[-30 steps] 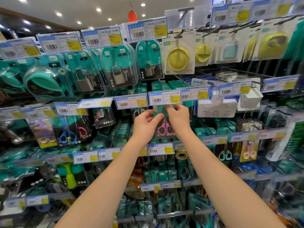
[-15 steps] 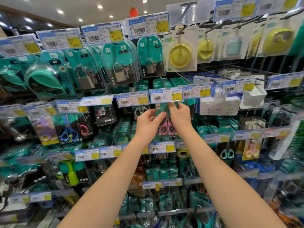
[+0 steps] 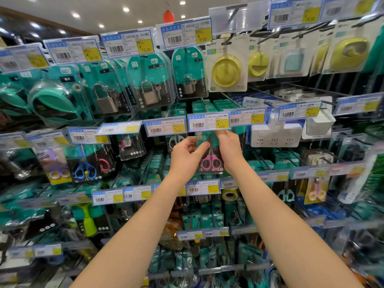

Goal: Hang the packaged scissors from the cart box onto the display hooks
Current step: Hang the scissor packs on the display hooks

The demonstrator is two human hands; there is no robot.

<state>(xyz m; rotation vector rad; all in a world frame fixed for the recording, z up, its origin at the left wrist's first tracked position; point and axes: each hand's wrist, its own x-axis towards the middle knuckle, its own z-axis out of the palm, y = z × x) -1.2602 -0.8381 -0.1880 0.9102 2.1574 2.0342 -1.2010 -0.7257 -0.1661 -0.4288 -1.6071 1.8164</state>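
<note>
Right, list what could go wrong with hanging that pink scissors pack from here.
1. The price tag marked 4.00 covers the top of the pink scissors pack, so the hook end is hidden; the hole may miss it.
2. Left hand and right hand pinch only the pack's edges; it could slip if released before it is seated.
3. Neighbouring packs hang close, so the white power strip or nearby items could get nudged.
</note>
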